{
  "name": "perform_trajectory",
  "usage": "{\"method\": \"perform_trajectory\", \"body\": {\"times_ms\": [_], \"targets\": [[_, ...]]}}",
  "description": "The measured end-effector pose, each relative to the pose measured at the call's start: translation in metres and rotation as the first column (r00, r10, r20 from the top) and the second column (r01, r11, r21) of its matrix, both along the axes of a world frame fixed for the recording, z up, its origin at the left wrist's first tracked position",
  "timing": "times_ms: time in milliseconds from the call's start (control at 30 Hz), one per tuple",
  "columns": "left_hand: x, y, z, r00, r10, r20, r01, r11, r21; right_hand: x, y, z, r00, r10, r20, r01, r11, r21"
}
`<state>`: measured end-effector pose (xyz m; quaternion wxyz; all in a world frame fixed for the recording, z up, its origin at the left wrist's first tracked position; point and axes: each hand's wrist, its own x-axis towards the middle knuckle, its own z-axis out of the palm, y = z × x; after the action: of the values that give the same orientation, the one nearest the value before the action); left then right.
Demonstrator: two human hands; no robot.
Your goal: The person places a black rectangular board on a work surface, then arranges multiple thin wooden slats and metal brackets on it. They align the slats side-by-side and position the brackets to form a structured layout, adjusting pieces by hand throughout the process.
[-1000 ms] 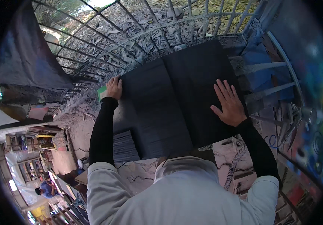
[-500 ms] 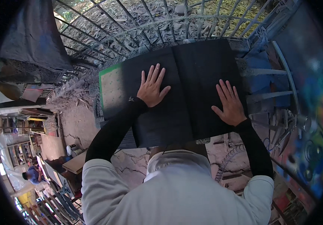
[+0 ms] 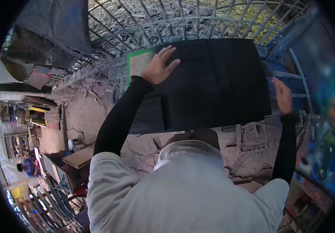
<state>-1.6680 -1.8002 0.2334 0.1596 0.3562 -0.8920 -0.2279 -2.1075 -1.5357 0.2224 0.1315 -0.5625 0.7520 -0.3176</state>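
Observation:
A wide black sheet (image 3: pixel 218 85), with a fold or seam line and a cut notch at its lower left, lies in front of me. It covers most of a pale board (image 3: pixel 138 64) with a green border, which shows at the upper left. My left hand (image 3: pixel 159 68) is at the sheet's upper left part, fingers stretched and slightly blurred. Whether it touches the sheet I cannot tell. Just off the sheet's right edge is my right hand (image 3: pixel 283 96), seen side-on with fingers extended and nothing visible in it.
Metal bars (image 3: pixel 198 23) stand beyond the sheet, with dry leaves behind them. A paint-stained panel (image 3: pixel 327 116) is at the right. A coiled hose (image 3: pixel 253 155) lies below on the cracked floor. Another person (image 3: pixel 28 167) is at the far left, near stacked boards.
My left hand has shifted toward the sheet's upper left side. My right hand has left the sheet's surface and moved beyond its right edge. The whole view has shifted too.

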Motion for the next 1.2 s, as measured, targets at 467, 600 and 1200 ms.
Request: {"method": "perform_trajectory", "body": {"times_ms": [467,600,1200], "targets": [[0.266,0.066,-0.049,0.861,0.497,-0.111,-0.420,0.816,0.396,0.310,0.029,0.046,0.685,0.354,0.636,-0.542,0.832,0.121],[0.257,0.015,-0.103,0.843,0.518,-0.143,-0.438,0.817,0.375,0.369,0.033,-0.002,0.674,0.341,0.655,-0.587,0.785,0.197],[0.236,0.090,-0.129,0.711,0.701,-0.060,-0.355,0.431,0.830,0.328,0.107,-0.050,0.770,0.123,0.626,-0.342,0.908,0.242]]}}
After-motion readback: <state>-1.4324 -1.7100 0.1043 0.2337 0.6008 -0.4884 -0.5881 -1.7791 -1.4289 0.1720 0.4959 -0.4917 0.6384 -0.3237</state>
